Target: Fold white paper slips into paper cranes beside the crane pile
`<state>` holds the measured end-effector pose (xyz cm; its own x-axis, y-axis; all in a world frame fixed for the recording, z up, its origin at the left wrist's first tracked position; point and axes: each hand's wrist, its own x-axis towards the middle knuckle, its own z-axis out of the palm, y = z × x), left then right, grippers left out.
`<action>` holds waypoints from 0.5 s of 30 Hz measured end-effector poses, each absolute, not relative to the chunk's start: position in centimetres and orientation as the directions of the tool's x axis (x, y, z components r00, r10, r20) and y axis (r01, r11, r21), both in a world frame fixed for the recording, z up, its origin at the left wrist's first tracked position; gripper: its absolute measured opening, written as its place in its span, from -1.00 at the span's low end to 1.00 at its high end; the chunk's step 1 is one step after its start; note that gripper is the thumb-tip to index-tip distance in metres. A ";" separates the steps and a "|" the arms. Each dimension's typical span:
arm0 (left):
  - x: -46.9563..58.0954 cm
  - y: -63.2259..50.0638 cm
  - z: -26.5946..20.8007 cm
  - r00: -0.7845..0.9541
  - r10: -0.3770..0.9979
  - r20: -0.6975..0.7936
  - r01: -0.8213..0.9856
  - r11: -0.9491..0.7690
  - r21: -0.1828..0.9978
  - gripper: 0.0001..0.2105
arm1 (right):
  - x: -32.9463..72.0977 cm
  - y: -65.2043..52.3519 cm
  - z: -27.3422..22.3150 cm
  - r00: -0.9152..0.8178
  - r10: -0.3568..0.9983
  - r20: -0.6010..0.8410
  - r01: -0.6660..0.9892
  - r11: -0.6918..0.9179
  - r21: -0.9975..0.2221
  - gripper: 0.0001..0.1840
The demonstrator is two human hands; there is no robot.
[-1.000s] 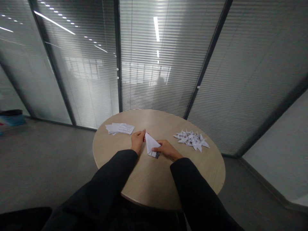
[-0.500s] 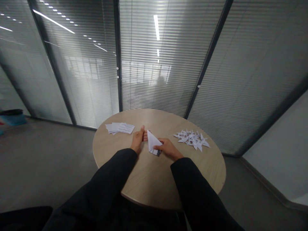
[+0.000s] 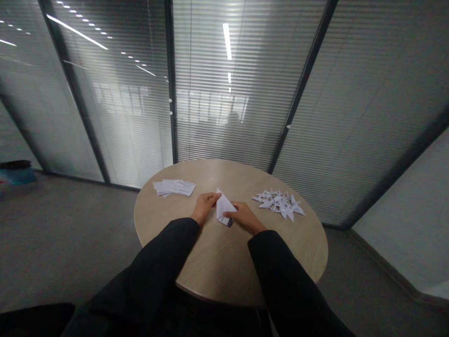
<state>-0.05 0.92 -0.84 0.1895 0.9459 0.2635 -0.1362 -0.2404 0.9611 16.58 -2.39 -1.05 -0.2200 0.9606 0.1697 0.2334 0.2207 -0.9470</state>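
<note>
A partly folded sheet of white paper (image 3: 224, 207) is held between my two hands above the middle of the table. Its upper end comes to a point, and dark print shows along its lower edge. My left hand (image 3: 205, 206) pinches the paper near that top point, thumb on its left side. From the right, my right hand (image 3: 245, 216) grips the lower part, thumb across the front face. The fingers behind the paper are hidden.
On the round wooden table (image 3: 224, 271), several printed paper slips (image 3: 175, 187) lie at the left. A pile of pointed folded white paper pieces (image 3: 279, 203) sits at the right. Glass partitions with blinds (image 3: 224, 131) stand behind. A blue bin (image 3: 17, 173) is far left.
My left thumb has come down from upright, and the fingers have closed on the paper's upper end. The right hand keeps its grip almost unmoved.
</note>
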 end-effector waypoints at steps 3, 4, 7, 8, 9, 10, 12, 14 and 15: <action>-0.1 1.2 -1.0 0.191 0.936 0.294 -0.066 -0.287 0.956 -0.50 | 16.4 -2.6 -0.9 -0.241 0.956 0.166 0.224 0.221 -0.949 -0.56; -0.1 1.3 -1.1 0.190 0.933 0.305 -0.042 -0.303 0.952 -0.50 | 16.3 -2.7 -0.9 -0.243 0.956 0.167 0.226 0.223 -0.948 -0.56; -0.1 1.6 -1.3 0.193 0.925 0.327 0.009 -0.335 0.942 -0.51 | 16.1 -2.9 -0.7 -0.226 0.960 0.163 0.236 0.216 -0.948 -0.56; -0.1 1.6 -1.3 0.196 0.923 0.331 0.019 -0.341 0.940 -0.51 | 16.1 -2.9 -0.7 -0.219 0.963 0.155 0.234 0.206 -0.950 -0.56; -0.1 1.6 -1.3 0.199 0.922 0.332 0.027 -0.344 0.939 -0.50 | 16.0 -3.0 -0.6 -0.213 0.966 0.144 0.231 0.193 -0.954 -0.55; -0.1 1.5 -1.2 0.200 0.921 0.333 0.033 -0.346 0.938 -0.49 | 16.0 -3.0 -0.6 -0.208 0.969 0.135 0.226 0.182 -0.957 -0.54; 0.0 1.2 -1.0 0.199 0.921 0.334 0.050 -0.350 0.935 -0.47 | 15.9 -3.1 -0.6 -0.202 0.971 0.126 0.220 0.171 -0.960 -0.52; 0.0 0.7 -0.6 0.183 0.919 0.350 0.091 -0.370 0.925 -0.46 | 15.9 -3.1 -0.6 -0.203 0.971 0.126 0.211 0.168 -0.963 -0.52; 0.0 0.4 -0.5 0.168 0.914 0.369 0.128 -0.392 0.911 -0.47 | 15.8 -3.1 -0.7 -0.205 0.971 0.126 0.205 0.169 -0.964 -0.52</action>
